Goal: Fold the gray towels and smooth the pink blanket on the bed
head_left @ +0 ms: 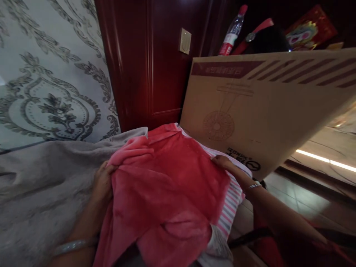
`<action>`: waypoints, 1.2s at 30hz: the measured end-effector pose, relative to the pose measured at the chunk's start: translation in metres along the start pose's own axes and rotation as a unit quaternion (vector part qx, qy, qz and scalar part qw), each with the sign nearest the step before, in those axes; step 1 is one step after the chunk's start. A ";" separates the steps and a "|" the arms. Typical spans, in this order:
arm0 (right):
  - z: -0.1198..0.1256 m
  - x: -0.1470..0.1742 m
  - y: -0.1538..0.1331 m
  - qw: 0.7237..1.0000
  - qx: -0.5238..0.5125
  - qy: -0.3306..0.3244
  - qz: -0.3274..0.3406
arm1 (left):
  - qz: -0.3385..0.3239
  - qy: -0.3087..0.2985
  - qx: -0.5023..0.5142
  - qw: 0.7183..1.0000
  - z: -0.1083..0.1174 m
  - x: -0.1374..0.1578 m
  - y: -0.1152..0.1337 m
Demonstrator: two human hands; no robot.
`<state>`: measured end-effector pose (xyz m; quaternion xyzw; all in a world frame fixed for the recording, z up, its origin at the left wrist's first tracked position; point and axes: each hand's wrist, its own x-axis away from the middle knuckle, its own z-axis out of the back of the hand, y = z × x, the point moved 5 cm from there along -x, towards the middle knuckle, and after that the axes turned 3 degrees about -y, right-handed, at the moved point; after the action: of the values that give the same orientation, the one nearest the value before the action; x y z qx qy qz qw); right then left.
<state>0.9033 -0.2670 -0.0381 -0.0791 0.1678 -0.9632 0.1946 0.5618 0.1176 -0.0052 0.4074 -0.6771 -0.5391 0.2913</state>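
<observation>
A red plush cloth (180, 174) lies spread in front of me, its folds pinkish and its right edge showing a grey, pink and white striped side. My left hand (103, 181) is closed on the cloth's left edge, where the fabric bunches up. Over at the right edge, my right hand (221, 162) grips the border between the red pile and the stripes. The fingertips of both hands are partly hidden in fabric. Whether the cloth is a garment or a blanket I cannot tell.
Grey plush upholstery (50, 178) extends at left below patterned wallpaper (55, 100). A large cardboard box (264, 107) stands at right, close to the cloth. Behind it are a red-capped bottle (232, 33) and a red packet (311, 31). A dark red panel (167, 74) carries a switch.
</observation>
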 end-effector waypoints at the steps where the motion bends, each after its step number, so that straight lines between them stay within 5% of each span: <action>1: 0.000 0.008 0.002 1.000 -0.014 -0.009 -0.001 | 0.001 0.000 0.005 1.000 -0.001 0.000 0.001; 7: 0.009 0.026 0.001 0.996 -0.083 0.027 -0.022 | 0.006 -0.001 0.016 1.000 -0.001 -0.002 0.001; 18: -0.002 0.067 0.024 0.992 0.023 0.092 -0.086 | -0.015 -0.021 -0.002 1.000 -0.006 0.005 0.010; 25: 0.032 0.085 0.030 0.984 0.089 0.118 -0.099 | -0.034 0.045 -0.030 0.998 -0.002 0.011 0.012; 30: 0.022 0.105 0.056 0.982 0.090 0.078 -0.145 | -0.042 0.053 -0.062 0.996 -0.014 0.021 0.014; 36: 0.020 0.086 0.059 0.992 0.040 0.057 -0.108 | 0.030 -0.002 0.067 0.997 -0.020 0.012 -0.003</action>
<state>0.8499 -0.3584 -0.0332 -0.0341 0.1302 -0.9875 0.0825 0.5730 0.0972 -0.0040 0.4044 -0.7243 -0.4847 0.2776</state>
